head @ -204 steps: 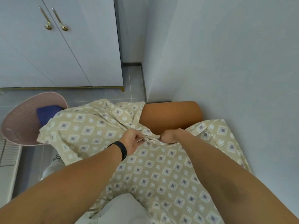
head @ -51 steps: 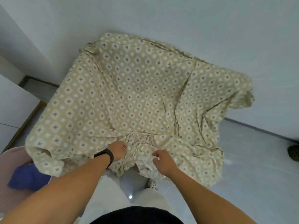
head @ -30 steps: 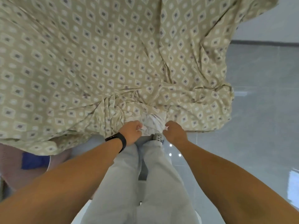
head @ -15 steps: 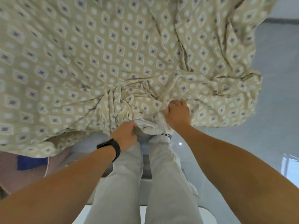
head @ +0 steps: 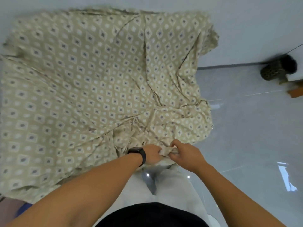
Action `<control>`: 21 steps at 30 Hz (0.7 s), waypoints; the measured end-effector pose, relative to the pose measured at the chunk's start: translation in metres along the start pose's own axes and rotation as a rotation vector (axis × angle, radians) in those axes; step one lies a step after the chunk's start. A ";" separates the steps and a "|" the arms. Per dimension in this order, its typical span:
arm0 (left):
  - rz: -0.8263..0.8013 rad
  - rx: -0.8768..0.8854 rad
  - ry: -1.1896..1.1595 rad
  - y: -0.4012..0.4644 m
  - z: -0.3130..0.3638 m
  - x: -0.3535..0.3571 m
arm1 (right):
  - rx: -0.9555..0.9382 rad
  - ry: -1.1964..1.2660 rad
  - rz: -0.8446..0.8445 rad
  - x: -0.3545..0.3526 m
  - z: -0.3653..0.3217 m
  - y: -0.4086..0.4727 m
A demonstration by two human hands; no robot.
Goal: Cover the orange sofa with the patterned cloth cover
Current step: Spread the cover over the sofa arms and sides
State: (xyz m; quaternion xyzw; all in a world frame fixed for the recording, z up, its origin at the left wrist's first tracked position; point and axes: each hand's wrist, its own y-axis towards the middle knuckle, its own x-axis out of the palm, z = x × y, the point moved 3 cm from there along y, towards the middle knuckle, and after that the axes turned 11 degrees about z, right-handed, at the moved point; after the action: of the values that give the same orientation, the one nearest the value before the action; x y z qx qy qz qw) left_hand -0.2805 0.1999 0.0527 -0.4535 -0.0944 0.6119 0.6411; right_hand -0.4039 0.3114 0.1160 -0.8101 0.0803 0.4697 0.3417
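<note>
Patterned cloth cover (head: 101, 89) spread wide over the whole sofa, beige with small grey diamonds and pale dots, reaching from the wall at the top down to the near edge in front of the person. No orange surface visible anywhere; completely hidden under the fabric. Smooth and rather flat on the left and in the middle, with long creases running down on the right side and a thick knot of folds at the lower right. Lower left edge hanging loose near the floor.

At the near edge, gathered into a twisted bunch between both hands. Left hand (head: 151, 154) closed around this bunch, fingers curled over the fabric, a black wristband (head: 139, 154) on the wrist. Right hand (head: 185, 154) just beside, touching the same bunch, thumb and fingers pinching the rolled hem. Both forearms stretched forward from the bottom of the view.

Below the hands, light grey trousers (head: 168, 185) and a black piece of clothing at the very bottom. To the right, glossy grey tiled floor (head: 246, 128) with bright reflections. Behind, a plain pale wall (head: 246, 22) with a dark skirting line. In the far right corner, a dark round perforated object (head: 277, 69), blurred, too unclear to name, beside something wooden at the frame edge.
</note>
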 end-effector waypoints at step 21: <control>0.621 0.491 0.923 -0.016 0.219 0.045 | 0.166 0.960 -0.317 -0.099 0.190 -0.083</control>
State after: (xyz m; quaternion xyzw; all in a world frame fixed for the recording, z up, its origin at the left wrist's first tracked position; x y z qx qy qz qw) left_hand -0.4073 0.3441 0.1691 -0.5171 0.4739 0.5145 0.4934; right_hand -0.5550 0.4745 0.1745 -0.9068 0.1415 -0.0210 0.3965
